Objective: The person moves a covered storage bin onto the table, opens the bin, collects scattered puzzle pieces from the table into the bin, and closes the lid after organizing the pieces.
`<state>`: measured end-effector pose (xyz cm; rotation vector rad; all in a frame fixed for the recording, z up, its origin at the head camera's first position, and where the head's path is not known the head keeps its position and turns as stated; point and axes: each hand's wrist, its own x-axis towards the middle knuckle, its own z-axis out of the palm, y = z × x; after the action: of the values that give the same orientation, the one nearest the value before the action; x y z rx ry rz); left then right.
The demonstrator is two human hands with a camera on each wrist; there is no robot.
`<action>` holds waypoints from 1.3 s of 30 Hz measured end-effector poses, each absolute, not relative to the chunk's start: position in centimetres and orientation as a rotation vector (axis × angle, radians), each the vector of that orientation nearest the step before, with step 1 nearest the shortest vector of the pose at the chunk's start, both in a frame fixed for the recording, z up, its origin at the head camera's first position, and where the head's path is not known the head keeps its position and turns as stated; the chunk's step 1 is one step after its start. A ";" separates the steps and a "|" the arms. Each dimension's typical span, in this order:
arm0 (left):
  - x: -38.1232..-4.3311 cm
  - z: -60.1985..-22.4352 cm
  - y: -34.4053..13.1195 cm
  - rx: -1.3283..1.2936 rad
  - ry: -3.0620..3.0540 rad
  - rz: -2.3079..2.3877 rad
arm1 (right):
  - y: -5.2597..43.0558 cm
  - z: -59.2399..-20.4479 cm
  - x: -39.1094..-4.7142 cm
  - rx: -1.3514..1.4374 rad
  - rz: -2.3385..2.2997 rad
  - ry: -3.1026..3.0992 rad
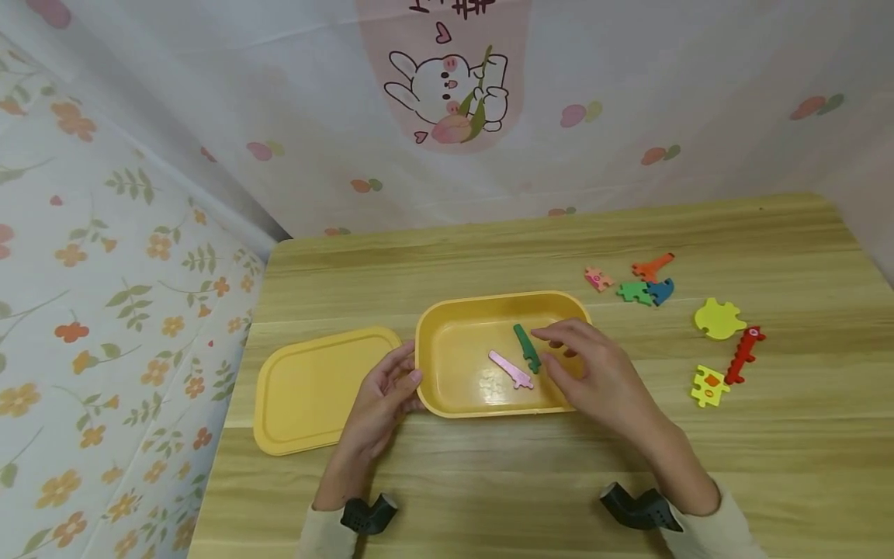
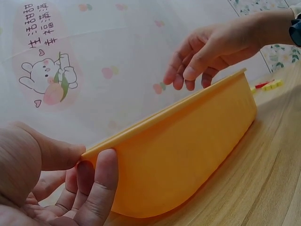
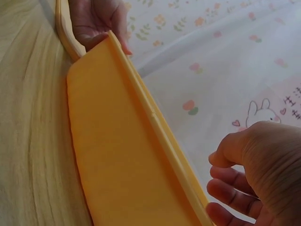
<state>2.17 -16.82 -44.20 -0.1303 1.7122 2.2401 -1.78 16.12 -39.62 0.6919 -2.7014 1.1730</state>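
A yellow plastic box point(image 1: 454, 345) stands on the table with two small puzzle pieces inside. One is a dark green piece point(image 1: 527, 348); beside it lies a pink piece point(image 1: 511, 369). My left hand point(image 1: 384, 396) pinches the box's left end, thumb at the rim point(image 2: 141, 125) and fingers against the outer wall. Over the box's right end hovers my right hand point(image 1: 597, 373), its fingers loosely bent and nothing between them. The right wrist view shows that hand point(image 3: 263, 174) beside the rim, while the inside of the box is hidden there.
Left of the box lies a flat yellow lid point(image 1: 317, 392). To the right are several loose puzzle pieces: orange point(image 1: 649, 269), green point(image 1: 634, 293), blue point(image 1: 660, 291), a yellow-green round one point(image 1: 718, 319), red point(image 1: 744, 355) and yellow point(image 1: 708, 387). A printed curtain point(image 1: 300, 116) hangs behind the table.
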 end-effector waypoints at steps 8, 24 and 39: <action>2.2 -44.3 -16.9 -0.129 1.711 2.244 | 16.8 -39.4 -2.1 0.619 1.119 -2.697; 2.2 -44.5 -16.9 -0.111 1.709 2.257 | 20.3 -39.2 -2.5 0.412 1.122 -2.700; 2.2 -44.4 -16.8 -0.126 1.710 2.265 | 24.3 -41.7 -0.6 0.136 0.862 -2.789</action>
<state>2.24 -16.77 -44.36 -0.1259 1.7105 2.2649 -0.55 24.34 -41.74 0.1363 -2.7888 0.8620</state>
